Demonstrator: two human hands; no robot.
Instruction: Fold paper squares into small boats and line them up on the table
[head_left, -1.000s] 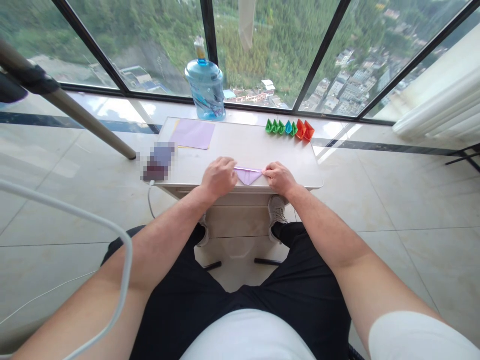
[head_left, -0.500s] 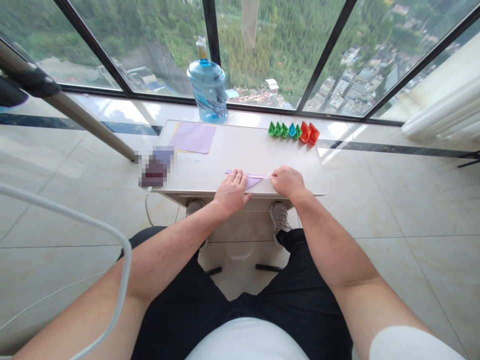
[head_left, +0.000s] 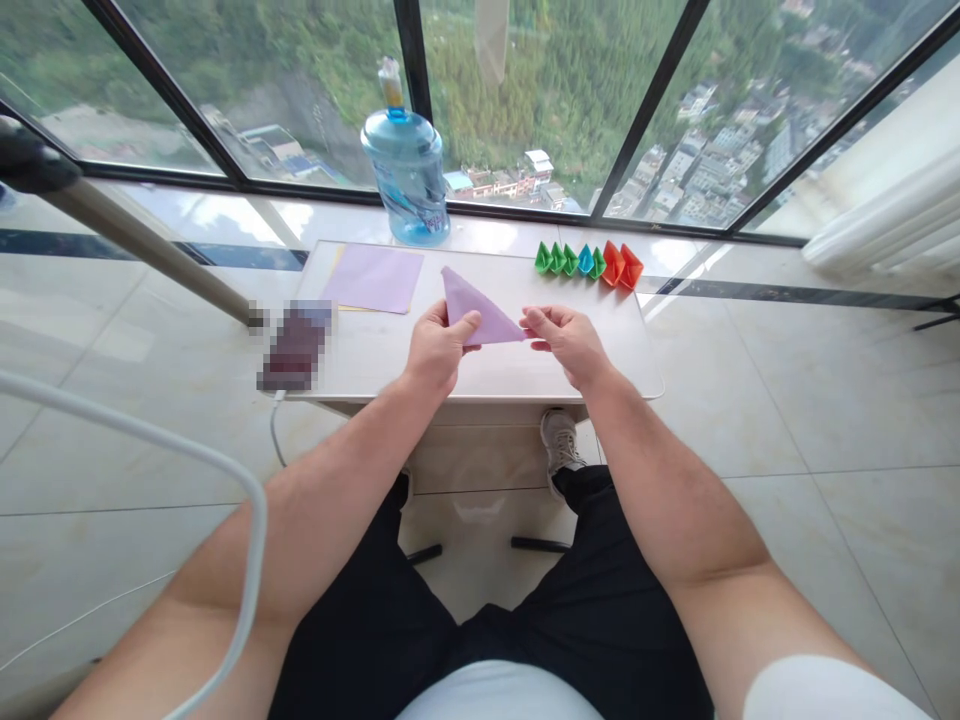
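Note:
A lilac paper folded into a triangle [head_left: 480,312] is held up just above the small white table [head_left: 525,372]. My left hand [head_left: 437,345] pinches its lower left edge, thumb on top. My right hand [head_left: 568,341] pinches its right tip between thumb and fingers. Both hands are closed on the paper, near the table's front half.
A stack of lilac and yellow sheets [head_left: 373,279] lies at the table's back left. A row of green, blue and red folded paper boats [head_left: 589,262] stands at the back right. A blue water jug [head_left: 406,174] stands by the window. A blurred dark object [head_left: 295,345] lies at the left edge.
The folded paper lay flat at the table's front edge with both hands pressing it. Now both hands have lifted it off the table and hold it up, tilted.

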